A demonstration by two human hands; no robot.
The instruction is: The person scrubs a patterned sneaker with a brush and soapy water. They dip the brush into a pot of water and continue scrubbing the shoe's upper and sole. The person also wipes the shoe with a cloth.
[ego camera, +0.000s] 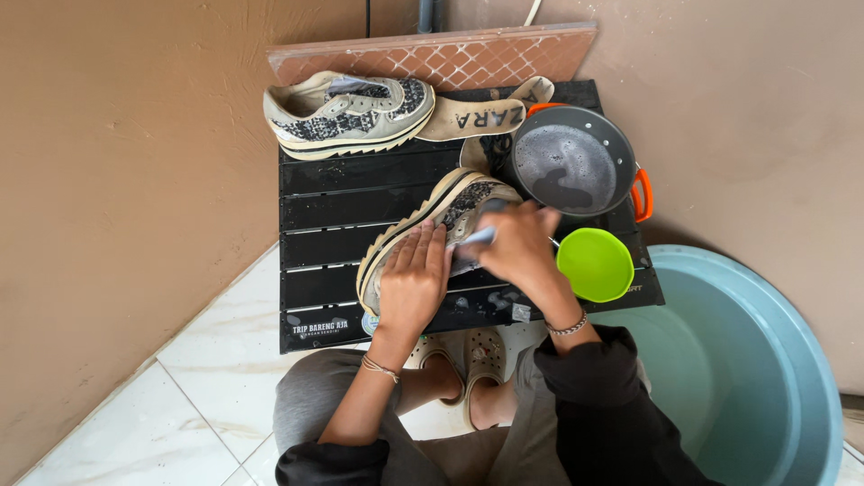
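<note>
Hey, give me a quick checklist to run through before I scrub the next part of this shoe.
1. Shoe held steady: ok, left hand presses it flat on the black table.
2. Brush in grip: ok, in right hand, though blurred.
3. Water within reach: ok, pan holds sudsy water.
4. Green bowl filled: cannot tell.
5. Second shoe out of the way: ok, at the table's far edge.
6. Insole removed: ok, lying beside it.
</note>
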